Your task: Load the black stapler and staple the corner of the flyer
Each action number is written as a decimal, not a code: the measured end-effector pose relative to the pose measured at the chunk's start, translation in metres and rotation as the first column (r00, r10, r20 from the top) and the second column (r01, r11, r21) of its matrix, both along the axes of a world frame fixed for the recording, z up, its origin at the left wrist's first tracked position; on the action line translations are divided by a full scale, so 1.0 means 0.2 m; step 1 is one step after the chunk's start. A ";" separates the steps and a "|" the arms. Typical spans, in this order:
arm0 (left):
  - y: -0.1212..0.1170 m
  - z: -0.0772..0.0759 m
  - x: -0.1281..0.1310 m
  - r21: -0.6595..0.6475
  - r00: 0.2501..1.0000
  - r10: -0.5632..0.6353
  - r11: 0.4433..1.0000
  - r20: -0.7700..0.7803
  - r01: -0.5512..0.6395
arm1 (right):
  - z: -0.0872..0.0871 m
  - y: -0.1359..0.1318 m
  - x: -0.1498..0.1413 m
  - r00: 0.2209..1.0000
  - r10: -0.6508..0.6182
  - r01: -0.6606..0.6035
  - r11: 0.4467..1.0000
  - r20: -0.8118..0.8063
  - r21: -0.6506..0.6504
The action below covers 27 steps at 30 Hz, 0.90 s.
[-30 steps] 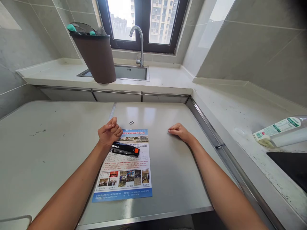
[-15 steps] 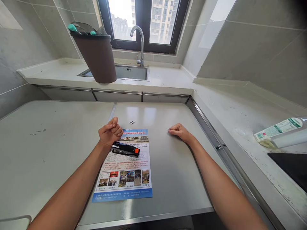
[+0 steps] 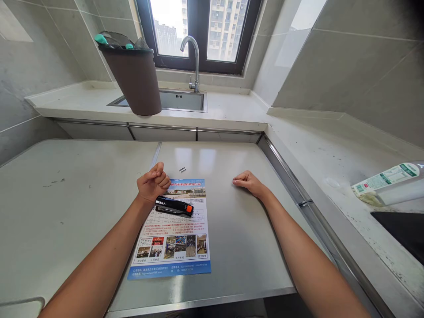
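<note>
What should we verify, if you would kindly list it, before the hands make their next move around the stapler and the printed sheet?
1. Stapler resting on the printed sheet: ok.
2. Sheet lying flat on the table: ok as far as visible; its upper left corner is hidden.
3. Two small strips off the sheet: ok, on the table beyond its top edge.
4. Left hand open: not ok, it is curled closed beside the stapler.
5. Right hand at the stapler: not ok, it is curled, well to the right.
6. Staples loaded inside: cannot tell.
</note>
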<state>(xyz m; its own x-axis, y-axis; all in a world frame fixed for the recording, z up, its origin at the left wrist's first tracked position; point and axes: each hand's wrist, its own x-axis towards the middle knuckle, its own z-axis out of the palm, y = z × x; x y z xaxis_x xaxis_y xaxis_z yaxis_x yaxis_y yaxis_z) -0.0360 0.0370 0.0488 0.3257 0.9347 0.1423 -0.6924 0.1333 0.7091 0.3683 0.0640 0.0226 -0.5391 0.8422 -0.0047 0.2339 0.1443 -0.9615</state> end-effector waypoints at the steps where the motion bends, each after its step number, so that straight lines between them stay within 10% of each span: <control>1: 0.00 0.00 0.00 -0.006 1.000 0.002 1.000 0.002 -0.002 | 0.00 0.00 0.00 1.000 0.000 0.000 1.000 0.002 0.000; 27: 0.00 0.01 0.00 -0.007 1.000 0.003 1.000 -0.023 -0.003 | 0.00 0.00 0.00 1.000 0.001 -0.002 1.000 0.014 0.009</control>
